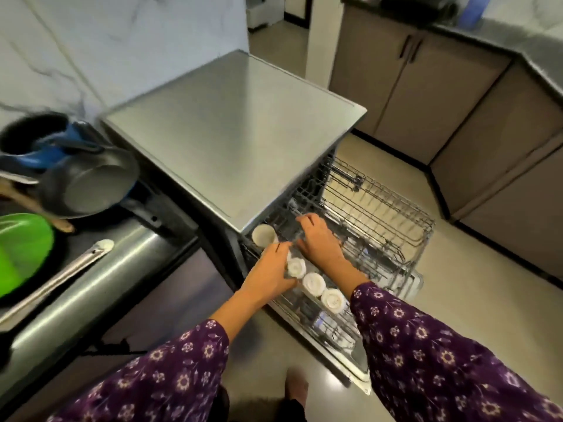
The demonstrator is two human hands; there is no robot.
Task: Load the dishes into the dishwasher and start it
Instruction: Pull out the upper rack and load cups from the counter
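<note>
The dishwasher (231, 138) stands open with its upper rack (380, 214) pulled out. Along the rack's near left side stand upturned glasses with white bases (313, 284), (333, 300), and a white cup (263, 234) sits at the back left corner. My left hand (268, 277) grips another clear glass (296, 267) from the left. My right hand (320, 243) curls over the same glass from the right, fingers reaching toward the back of the rack. The glass body is blurred between the hands. The lower door (344, 357) lies open beneath.
On the counter to the left lie a dark frying pan (91, 184), a blue pot (36, 144), a green plate (21, 251) and a long metal utensil (61, 275). Brown cabinets (457, 117) line the right side. Bare floor surrounds the rack's far end.
</note>
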